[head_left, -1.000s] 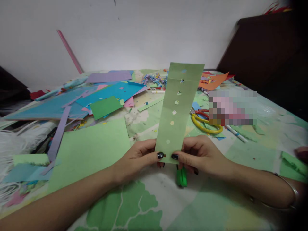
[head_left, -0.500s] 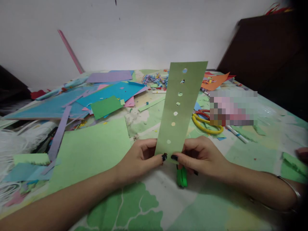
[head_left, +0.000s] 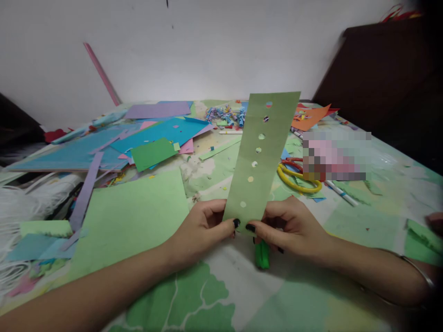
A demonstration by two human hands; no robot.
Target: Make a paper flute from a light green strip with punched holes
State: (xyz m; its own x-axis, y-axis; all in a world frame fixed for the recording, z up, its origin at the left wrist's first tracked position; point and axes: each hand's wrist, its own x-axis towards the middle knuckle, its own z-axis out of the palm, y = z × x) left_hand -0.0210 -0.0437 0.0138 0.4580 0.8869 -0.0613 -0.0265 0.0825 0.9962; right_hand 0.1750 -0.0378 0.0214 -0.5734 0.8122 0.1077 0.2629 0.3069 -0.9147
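Your left hand (head_left: 202, 226) and right hand (head_left: 296, 226) pinch the paper strip (head_left: 265, 159) mid-frame; its top leans slightly further right (holes (head_left: 250, 179) still visible).

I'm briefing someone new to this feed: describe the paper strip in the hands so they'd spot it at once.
Start at the cluttered table before the pale wall. Mid-view, the left hand and right hand pinch the bottom of a green paper strip. Unlike the flat light-green sheet to its left, it is held up and has round holes running along it.
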